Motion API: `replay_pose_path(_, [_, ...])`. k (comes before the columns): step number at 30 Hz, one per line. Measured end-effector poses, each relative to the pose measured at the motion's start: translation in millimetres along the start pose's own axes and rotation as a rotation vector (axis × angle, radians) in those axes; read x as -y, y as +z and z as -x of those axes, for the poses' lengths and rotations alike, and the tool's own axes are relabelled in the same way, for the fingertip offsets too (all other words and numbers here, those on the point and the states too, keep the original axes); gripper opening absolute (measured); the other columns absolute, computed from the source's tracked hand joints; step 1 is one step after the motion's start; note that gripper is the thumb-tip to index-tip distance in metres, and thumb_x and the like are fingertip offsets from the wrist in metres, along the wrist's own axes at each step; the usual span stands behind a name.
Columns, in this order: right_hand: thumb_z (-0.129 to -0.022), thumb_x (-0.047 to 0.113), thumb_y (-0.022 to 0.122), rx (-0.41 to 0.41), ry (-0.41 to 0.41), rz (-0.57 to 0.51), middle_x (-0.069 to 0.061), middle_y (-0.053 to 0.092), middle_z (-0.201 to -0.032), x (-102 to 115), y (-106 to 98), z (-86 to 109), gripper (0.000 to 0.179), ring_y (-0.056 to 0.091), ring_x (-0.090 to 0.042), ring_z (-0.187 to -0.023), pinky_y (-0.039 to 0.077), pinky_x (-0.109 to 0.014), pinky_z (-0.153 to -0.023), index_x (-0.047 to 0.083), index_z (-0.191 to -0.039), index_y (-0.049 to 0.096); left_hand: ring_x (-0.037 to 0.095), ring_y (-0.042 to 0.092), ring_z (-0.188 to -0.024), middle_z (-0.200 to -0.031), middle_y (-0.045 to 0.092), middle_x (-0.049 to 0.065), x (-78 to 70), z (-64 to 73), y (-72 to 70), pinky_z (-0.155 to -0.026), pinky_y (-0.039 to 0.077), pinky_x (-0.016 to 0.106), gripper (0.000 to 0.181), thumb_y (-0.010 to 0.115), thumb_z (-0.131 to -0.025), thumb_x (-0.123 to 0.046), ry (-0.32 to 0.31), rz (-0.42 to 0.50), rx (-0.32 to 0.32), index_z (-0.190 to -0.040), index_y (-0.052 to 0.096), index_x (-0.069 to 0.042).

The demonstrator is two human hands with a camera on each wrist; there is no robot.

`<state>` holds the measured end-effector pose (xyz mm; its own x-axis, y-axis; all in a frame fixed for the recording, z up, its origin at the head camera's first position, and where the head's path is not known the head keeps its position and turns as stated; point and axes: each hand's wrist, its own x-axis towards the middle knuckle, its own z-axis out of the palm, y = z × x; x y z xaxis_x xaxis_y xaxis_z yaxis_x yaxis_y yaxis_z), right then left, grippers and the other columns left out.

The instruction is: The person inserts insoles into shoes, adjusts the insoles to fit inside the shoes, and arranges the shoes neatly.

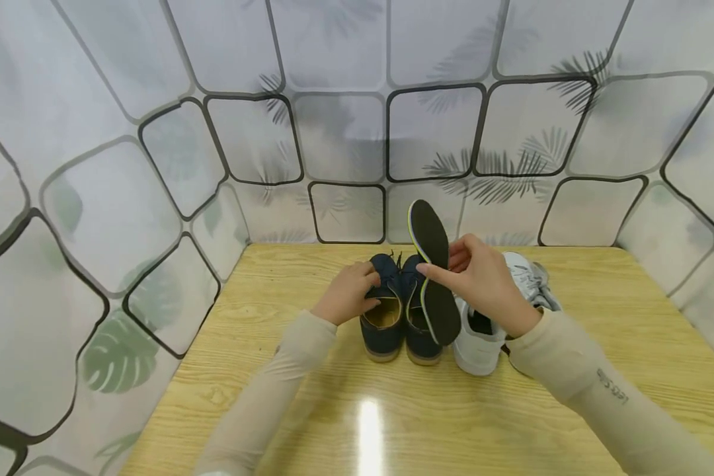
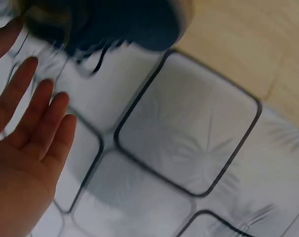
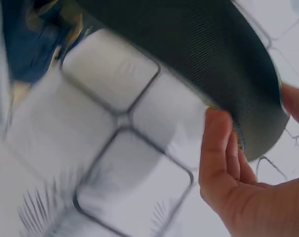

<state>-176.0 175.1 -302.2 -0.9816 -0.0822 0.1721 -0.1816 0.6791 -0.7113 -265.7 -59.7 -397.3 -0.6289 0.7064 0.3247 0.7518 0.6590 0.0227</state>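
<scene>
My right hand (image 1: 489, 284) pinches a black insole (image 1: 441, 311) with a yellow-green edge and holds it upright, partly in front of the right navy shoe (image 1: 424, 350). In the right wrist view, thumb and fingers grip opposite edges of the insole (image 3: 189, 49) near one end. Beside the left navy shoe (image 1: 383, 340) is my left hand (image 1: 348, 291), its thumb near the shoe's opening, where a tan inside shows. Loosely spread fingers of that hand (image 2: 26, 168) appear next to the blurred shoe (image 2: 134, 22) in the left wrist view. Whether they touch it, I cannot tell.
White sneakers (image 1: 477, 350) stand right of the navy pair, partly hidden by my right hand and forearm. All the shoes rest on a wood-grain table (image 1: 262, 291). Behind and at the sides hangs a patterned white curtain (image 1: 345, 132).
</scene>
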Motion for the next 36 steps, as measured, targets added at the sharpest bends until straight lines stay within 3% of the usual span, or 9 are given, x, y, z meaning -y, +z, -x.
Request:
replay_pose_path(2, [-0.084, 0.052, 0.069, 0.066, 0.065, -0.082, -0.012, 0.064, -0.092, 1, 2, -0.9, 0.058, 0.062, -0.023, -0.079, 0.051, -0.038, -0.072, 0.001, -0.107, 0.054, 0.022, 0.052, -0.084, -0.092, 0.052, 0.006, 0.5, -1.5, 14.2, -0.075, 0.045, 0.037, 0.030, 0.082, -0.077, -0.024, 0.003, -0.049, 0.023, -0.090, 0.061, -0.008])
replay_pose_path(4, [-0.084, 0.052, 0.069, 0.137, 0.123, -0.122, -0.010, 0.065, -0.083, 0, 9, -0.8, 0.055, 0.062, -0.022, -0.071, 0.051, -0.035, -0.068, 0.001, -0.100, 0.057, 0.023, 0.050, -0.082, -0.091, 0.050, 0.007, 1.6, -2.7, 25.2, -0.072, 0.045, 0.037, 0.030, 0.082, -0.077, -0.022, 0.008, -0.096, 0.006, -0.088, 0.058, -0.006])
replay_pose_path(9, [-0.084, 0.049, 0.068, 0.276, 0.205, -0.036, -0.007, 0.059, -0.061, -4, 32, 1.4, 0.046, 0.058, -0.020, -0.054, 0.048, -0.033, -0.055, 0.005, -0.081, 0.055, 0.024, 0.052, -0.079, -0.087, 0.051, 0.007, 4.3, -4.7, 37.3, -0.070, 0.046, 0.036, 0.019, 0.076, -0.077, -0.007, 0.016, -0.115, -0.086, -0.085, 0.059, -0.004])
replay_pose_path(12, [-0.084, 0.044, 0.069, 0.348, 0.199, 0.043, -0.004, 0.053, -0.050, -3, 43, 2.7, 0.044, 0.053, -0.019, -0.045, 0.044, -0.030, -0.049, 0.008, -0.065, 0.052, 0.021, 0.052, -0.074, -0.083, 0.052, 0.005, 4.9, -6.3, 36.8, -0.065, 0.046, 0.033, 0.013, 0.072, -0.079, -0.004, 0.009, -0.066, -0.079, -0.082, 0.059, -0.006])
replay_pose_path(15, [-0.082, 0.039, 0.071, 0.441, 0.165, 0.096, 0.000, 0.045, -0.041, 1, 53, 1.1, 0.048, 0.049, -0.017, -0.038, 0.041, -0.028, -0.043, 0.013, -0.050, 0.046, 0.017, 0.050, -0.068, -0.078, 0.051, 0.003, 5.7, -8.9, 33.2, -0.060, 0.044, 0.031, 0.016, 0.071, -0.082, -0.004, -0.027, 0.000, -0.027, -0.077, 0.056, -0.009])
replay_pose_path(18, [-0.082, 0.038, 0.071, 0.509, 0.130, 0.178, 0.001, 0.042, -0.039, 7, 62, -5.9, 0.050, 0.047, -0.016, -0.035, 0.039, -0.027, -0.040, 0.014, -0.046, 0.046, 0.015, 0.047, -0.063, -0.074, 0.049, 0.001, 7.8, -12.4, 28.9, -0.057, 0.041, 0.030, 0.024, 0.073, -0.082, -0.006, -0.059, 0.061, 0.022, -0.072, 0.052, -0.012])
replay_pose_path(23, [-0.084, 0.038, 0.071, 0.529, 0.123, 0.314, -0.001, 0.045, -0.041, 13, 82, -25.6, 0.045, 0.047, -0.015, -0.036, 0.040, -0.026, -0.040, 0.011, -0.053, 0.053, 0.012, 0.043, -0.059, -0.066, 0.049, -0.001, 13.6, -16.5, 26.3, -0.057, 0.038, 0.026, 0.029, 0.075, -0.081, -0.006, -0.040, 0.139, 0.050, -0.067, 0.051, -0.013])
replay_pose_path(29, [-0.086, 0.032, 0.070, 0.503, 0.140, 0.365, -0.002, 0.044, -0.045, 12, 101, -48.1, 0.042, 0.049, -0.016, -0.038, 0.040, -0.026, -0.039, 0.011, -0.055, 0.052, 0.011, 0.047, -0.059, -0.065, 0.054, -0.002, 16.9, -19.8, 26.8, -0.058, 0.040, 0.024, 0.025, 0.075, -0.083, -0.008, -0.054, 0.202, 0.100, -0.069, 0.055, -0.014])
replay_pose_path(36, [-0.087, 0.030, 0.070, 0.388, 0.012, 0.490, -0.009, 0.062, -0.069, 13, 122, -56.3, 0.028, 0.061, -0.026, -0.064, 0.049, -0.035, -0.058, 0.005, -0.076, 0.067, 0.013, 0.049, -0.060, -0.065, 0.056, 0.000, 17.2, -21.8, 21.1, -0.058, 0.040, 0.026, 0.021, 0.073, -0.084, -0.008, -0.083, 0.206, 0.138, -0.071, 0.058, -0.013])
